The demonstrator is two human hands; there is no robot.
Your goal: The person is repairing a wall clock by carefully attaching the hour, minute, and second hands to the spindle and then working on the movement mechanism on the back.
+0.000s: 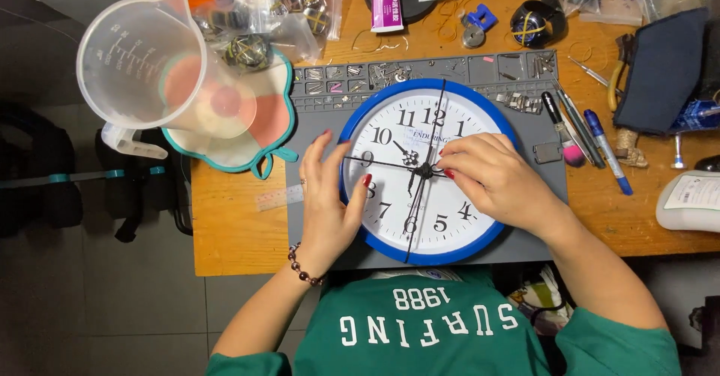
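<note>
On grey mat (525,226), blue-rimmed clock (427,170), both hands touching, purple-white tube (385,1) behind

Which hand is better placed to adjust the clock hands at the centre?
Right hand, probably: its fingertips already sit at the hub of the clock, while the left hand rests on the blue rim, steadying it.

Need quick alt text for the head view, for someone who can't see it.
Two hands work on a blue-rimmed wall clock on a grey mat: the left hand steadies its rim, the right hand pinches the hands at centre.
</note>
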